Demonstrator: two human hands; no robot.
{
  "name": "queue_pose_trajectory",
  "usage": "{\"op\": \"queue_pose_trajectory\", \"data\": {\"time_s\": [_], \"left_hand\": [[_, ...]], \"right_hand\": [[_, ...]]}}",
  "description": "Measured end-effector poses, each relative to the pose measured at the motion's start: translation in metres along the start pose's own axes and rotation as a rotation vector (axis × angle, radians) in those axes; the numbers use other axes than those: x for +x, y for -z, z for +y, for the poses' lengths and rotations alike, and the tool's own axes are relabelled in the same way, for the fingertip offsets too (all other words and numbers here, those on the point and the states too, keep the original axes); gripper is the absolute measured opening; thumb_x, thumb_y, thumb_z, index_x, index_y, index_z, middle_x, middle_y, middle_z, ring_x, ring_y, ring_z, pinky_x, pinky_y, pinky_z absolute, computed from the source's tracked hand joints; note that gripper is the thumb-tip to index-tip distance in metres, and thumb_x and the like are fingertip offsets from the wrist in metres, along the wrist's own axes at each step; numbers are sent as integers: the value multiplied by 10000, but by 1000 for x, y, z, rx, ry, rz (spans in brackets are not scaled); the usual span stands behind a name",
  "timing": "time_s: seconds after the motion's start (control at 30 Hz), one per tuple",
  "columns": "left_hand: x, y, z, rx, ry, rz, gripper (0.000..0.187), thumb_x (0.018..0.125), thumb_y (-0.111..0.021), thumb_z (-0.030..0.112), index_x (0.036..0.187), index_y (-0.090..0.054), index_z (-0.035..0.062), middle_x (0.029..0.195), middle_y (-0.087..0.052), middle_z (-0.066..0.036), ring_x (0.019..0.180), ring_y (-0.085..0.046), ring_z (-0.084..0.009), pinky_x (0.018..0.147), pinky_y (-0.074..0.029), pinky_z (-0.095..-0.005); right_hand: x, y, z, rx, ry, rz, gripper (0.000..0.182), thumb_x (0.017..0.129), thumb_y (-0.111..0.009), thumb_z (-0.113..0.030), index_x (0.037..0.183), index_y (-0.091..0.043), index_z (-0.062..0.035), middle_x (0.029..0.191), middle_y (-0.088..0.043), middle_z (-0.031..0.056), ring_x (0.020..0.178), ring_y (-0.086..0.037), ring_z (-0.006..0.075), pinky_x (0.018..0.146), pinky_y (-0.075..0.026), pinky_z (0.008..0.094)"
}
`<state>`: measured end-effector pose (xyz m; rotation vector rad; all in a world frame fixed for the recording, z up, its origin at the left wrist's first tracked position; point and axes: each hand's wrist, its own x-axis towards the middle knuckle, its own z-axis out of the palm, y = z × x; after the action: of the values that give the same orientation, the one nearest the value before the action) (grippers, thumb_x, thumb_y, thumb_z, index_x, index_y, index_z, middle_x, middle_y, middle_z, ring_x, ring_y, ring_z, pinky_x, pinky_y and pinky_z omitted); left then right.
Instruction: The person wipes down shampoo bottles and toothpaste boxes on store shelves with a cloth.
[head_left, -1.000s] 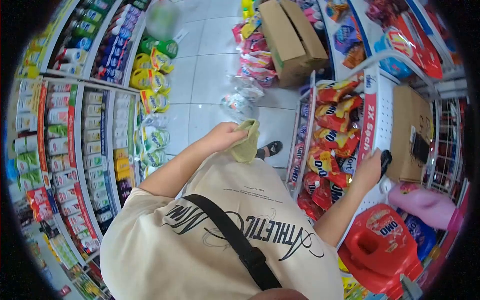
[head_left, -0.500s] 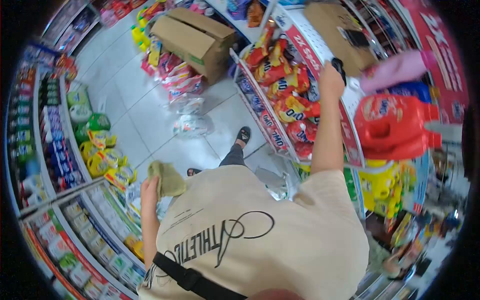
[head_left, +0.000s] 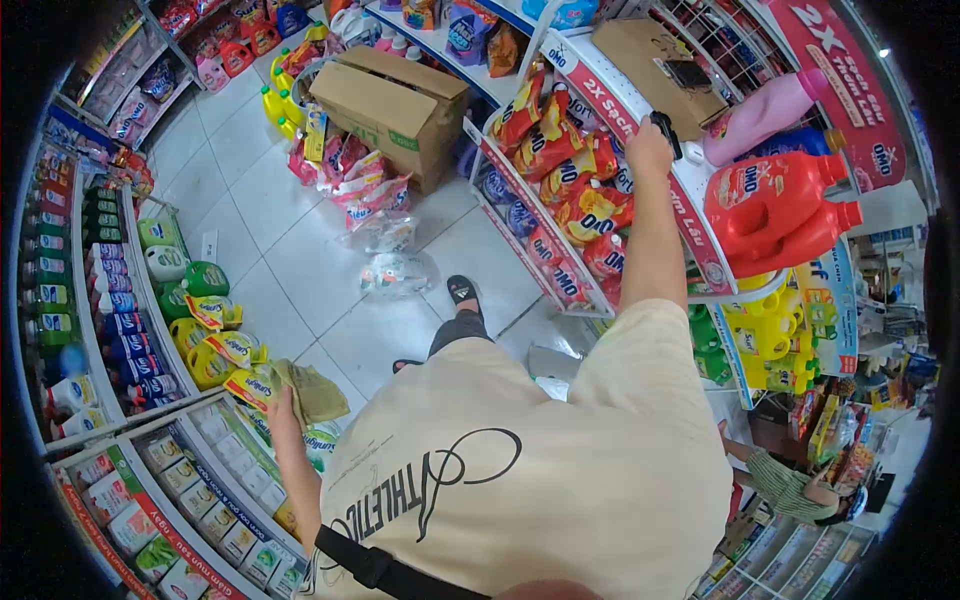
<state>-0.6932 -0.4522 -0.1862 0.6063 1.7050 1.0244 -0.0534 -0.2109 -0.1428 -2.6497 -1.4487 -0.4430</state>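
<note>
Cloth (head_left: 316, 393) pinched in my left hand (head_left: 284, 412), near yellow bottles (head_left: 207, 365); right hand (head_left: 649, 152) at rack (head_left: 702, 235), by black item (head_left: 667, 130), grip unclear; pouches (head_left: 594, 213) stocked, carton (head_left: 375, 103) and bags (head_left: 372, 190) on floor (head_left: 290, 235), amount left unclear

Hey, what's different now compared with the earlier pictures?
The view has turned to the right. The left hand has carried the olive-green cloth from in front of the body out to the left, by the yellow plastic bottles. Nothing was visibly taken or let go: the cloth is still held, and the right hand remains at the small black object on the rack's edge.
</note>
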Motion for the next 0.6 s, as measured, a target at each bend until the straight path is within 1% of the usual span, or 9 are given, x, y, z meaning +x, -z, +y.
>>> {"op": "queue_pose_trajectory", "data": {"time_s": [0.07,0.1,0.13,0.17,0.27,0.33,0.4,0.47,0.6], "left_hand": [[1,-17,4,8,-27,20,331,858,-498,253,994,-581,-38,900,-606,-71,810,-553,-139,725,-420,-263],[6,-20,-3,47,57,67,348,849,-518,270,1003,-578,-36,909,-604,-78,811,-551,-146,720,-421,-270],[8,-27,0,80,67,32,347,847,-524,273,999,-579,-34,905,-604,-79,808,-550,-144,718,-420,-270],[9,-39,4,114,79,-8,347,845,-530,276,996,-580,-32,901,-603,-79,806,-549,-142,716,-420,-270],[24,-71,6,102,128,-72,331,842,-542,285,958,-587,-22,860,-604,-70,766,-546,-131,684,-421,-261],[41,-94,11,86,129,-124,328,844,-539,291,945,-589,-18,847,-605,-65,749,-547,-124,670,-424,-257],[57,-119,25,130,113,-177,325,849,-534,287,950,-588,-16,848,-607,-59,742,-550,-121,664,-426,-251],[65,-152,44,147,92,-212,319,853,-528,284,953,-589,-13,848,-609,-55,738,-552,-117,661,-428,-249],[70,-211,77,82,19,-268,311,863,-517,278,971,-587,-5,859,-612,-45,741,-555,-109,661,-429,-241]], "right_hand": [[7,2,1,56,-11,-89,421,821,-449,-276,1195,-444,-82,1084,-559,157,985,-548,306,828,-421,415],[10,2,4,89,-14,-139,447,826,-448,-287,1220,-427,-78,1094,-555,164,993,-544,312,830,-422,414],[16,2,10,120,-19,-191,474,830,-448,-299,1245,-410,-73,1104,-552,171,1000,-541,318,833,-422,414],[28,-12,25,221,31,-186,465,828,-461,-302,1224,-444,-59,1061,-571,190,969,-551,347,828,-424,410],[49,-22,78,683,27,-192,407,809,-474,-278,1120,-538,-24,991,-589,222,930,-559,372,817,-424,412],[58,-7,108,647,-205,23,372,779,-511,-291,990,-608,0,936,-599,236,906,-566,383,805,-429,418],[65,-24,150,243,-341,107,418,743,-565,-373,913,-628,3,924,-604,232,898,-579,369,756,-452,421],[64,-25,163,97,-354,-190,502,695,-616,-423,929,-610,21,935,-594,248,896,-574,382,762,-455,419],[76,-47,170,120,-303,-258,553,688,-637,-433,968,-588,42,959,-580,268,908,-567,391,784,-449,427]]}}
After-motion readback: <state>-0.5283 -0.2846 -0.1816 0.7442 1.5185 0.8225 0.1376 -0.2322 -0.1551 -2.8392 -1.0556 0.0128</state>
